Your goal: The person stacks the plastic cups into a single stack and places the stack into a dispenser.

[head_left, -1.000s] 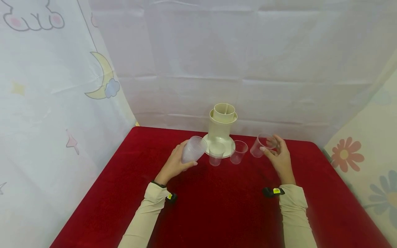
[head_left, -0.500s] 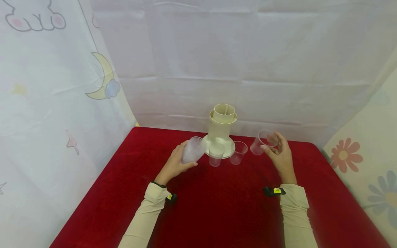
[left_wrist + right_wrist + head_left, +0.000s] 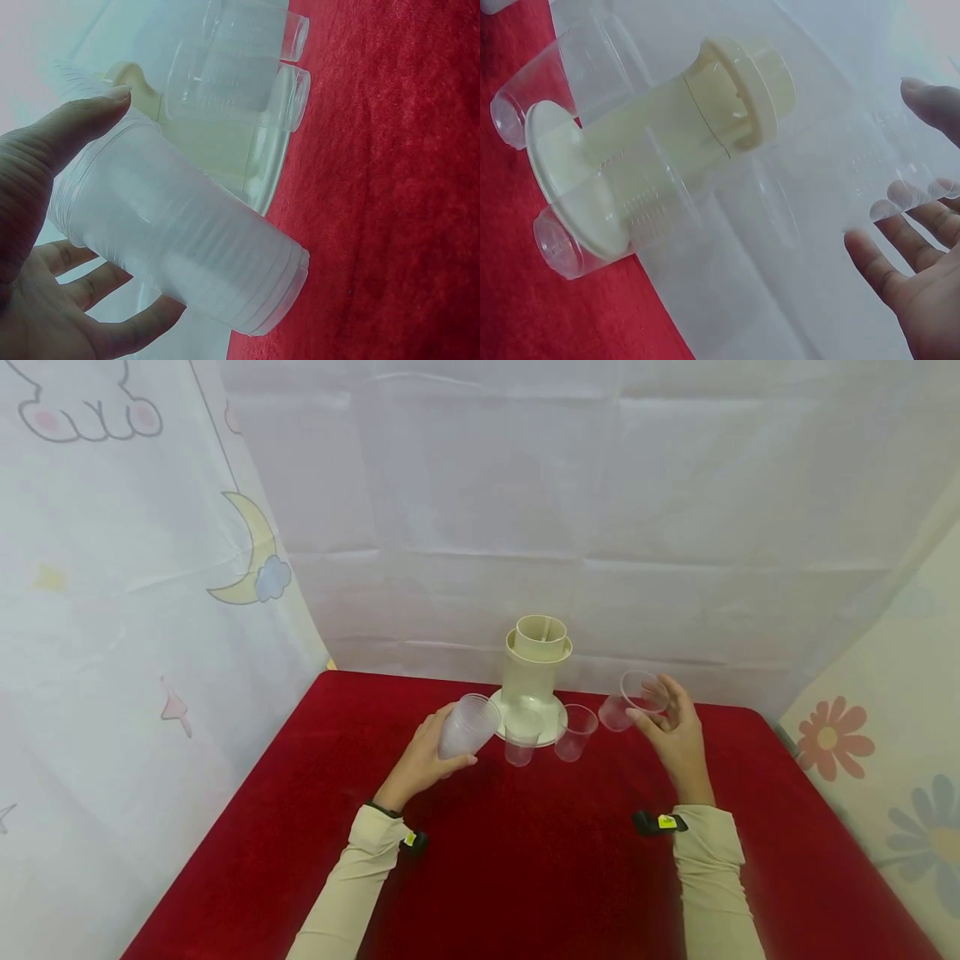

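In the head view my left hand [image 3: 422, 762] grips a tilted stack of nested clear plastic cups [image 3: 463, 733]. The left wrist view shows the thumb over the stack [image 3: 187, 217] near its rims, with fingers beneath. My right hand [image 3: 677, 745] holds a single clear plastic cup [image 3: 617, 713] near its rim, tilted and raised above the cloth. Between the hands two clear cups stand upright: one cup [image 3: 521, 746] before the cream cylinder, another cup [image 3: 573, 737] to its right. Transparency makes the held cup faint in the right wrist view.
A cream cylinder [image 3: 528, 681] with a narrower tube in its top stands on a round base [image 3: 556, 718] at the back of the table. Red cloth [image 3: 525, 860] covers the table. A white curtain [image 3: 450, 527] hangs just behind it.
My right hand has raised its cup a little and tilted it further, with the cup's bottom swinging slightly left. The left hand and its stack stay nearly still.
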A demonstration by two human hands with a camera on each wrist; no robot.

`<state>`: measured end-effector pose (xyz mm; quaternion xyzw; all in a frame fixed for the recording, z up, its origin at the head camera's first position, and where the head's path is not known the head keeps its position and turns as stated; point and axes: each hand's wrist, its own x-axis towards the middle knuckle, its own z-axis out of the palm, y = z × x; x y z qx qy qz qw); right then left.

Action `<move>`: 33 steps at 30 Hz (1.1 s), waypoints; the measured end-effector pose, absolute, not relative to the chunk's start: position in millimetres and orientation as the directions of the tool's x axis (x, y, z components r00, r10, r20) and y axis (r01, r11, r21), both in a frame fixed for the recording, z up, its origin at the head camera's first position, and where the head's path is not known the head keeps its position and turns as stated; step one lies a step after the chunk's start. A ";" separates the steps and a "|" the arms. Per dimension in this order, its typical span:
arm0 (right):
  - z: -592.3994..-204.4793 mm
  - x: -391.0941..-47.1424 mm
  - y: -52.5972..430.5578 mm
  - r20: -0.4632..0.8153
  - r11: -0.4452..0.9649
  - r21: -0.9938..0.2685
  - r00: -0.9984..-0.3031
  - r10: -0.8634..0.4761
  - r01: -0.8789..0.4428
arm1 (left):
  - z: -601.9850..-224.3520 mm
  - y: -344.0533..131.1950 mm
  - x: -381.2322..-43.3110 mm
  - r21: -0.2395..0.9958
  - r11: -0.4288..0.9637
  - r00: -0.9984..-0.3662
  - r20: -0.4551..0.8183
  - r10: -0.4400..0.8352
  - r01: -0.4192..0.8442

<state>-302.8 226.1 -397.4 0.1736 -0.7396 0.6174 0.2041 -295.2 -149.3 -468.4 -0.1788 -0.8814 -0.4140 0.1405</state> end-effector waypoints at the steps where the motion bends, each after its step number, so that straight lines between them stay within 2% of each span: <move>1: -396.3 -302.3 224.9 0.519 0.175 -0.841 -0.855 -0.005 -0.511 | -468.2 -149.2 -295.2 0.678 0.594 -0.897 0.395 0.201 0.432; 12: -380.8 -302.9 211.3 0.550 0.129 -0.826 -0.835 -0.035 -0.549 | -462.1 -150.0 -298.1 0.674 0.603 -0.899 0.393 0.196 0.426; 18: -378.9 -302.1 202.6 0.568 0.048 -0.820 -0.821 -0.056 -0.571 | -466.8 -149.4 -295.6 0.695 0.595 -0.912 0.361 0.197 0.404; 26: -377.8 -314.8 193.6 0.598 -0.040 -0.801 -0.793 -0.118 -0.598 | -466.7 -149.3 -297.1 0.676 0.592 -0.893 0.404 0.198 0.438; 33: -381.4 -315.8 191.7 0.586 -0.011 -0.808 -0.802 -0.115 -0.589 | -467.1 -149.6 -295.5 0.684 0.596 -0.903 0.381 0.199 0.420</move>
